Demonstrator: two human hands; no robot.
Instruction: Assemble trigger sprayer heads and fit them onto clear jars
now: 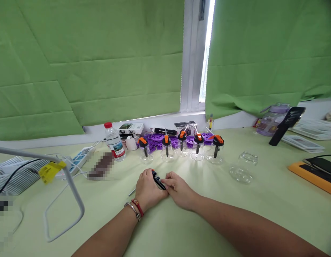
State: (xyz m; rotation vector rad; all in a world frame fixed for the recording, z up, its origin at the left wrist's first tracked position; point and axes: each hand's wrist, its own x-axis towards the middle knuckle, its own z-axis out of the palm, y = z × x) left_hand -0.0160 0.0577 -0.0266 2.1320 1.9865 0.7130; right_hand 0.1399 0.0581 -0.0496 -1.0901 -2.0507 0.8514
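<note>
My left hand is wrapped round a black jar lid with a bit of orange at its top edge. A thin metal rod shows beside that hand; whether it is fixed to the lid I cannot tell. My right hand has its fingers pinched at the right side of the lid, touching it. Beyond my hands stand several glass jars with black and orange lids and metal rods sticking up. To the right is a clear glass jar without a lid.
Purple plastic discs, small boxes and a red-capped water bottle line the back. A grey metal frame stands at left near a power strip. At right are a black brush-like item, a purple-lidded jug and an orange case.
</note>
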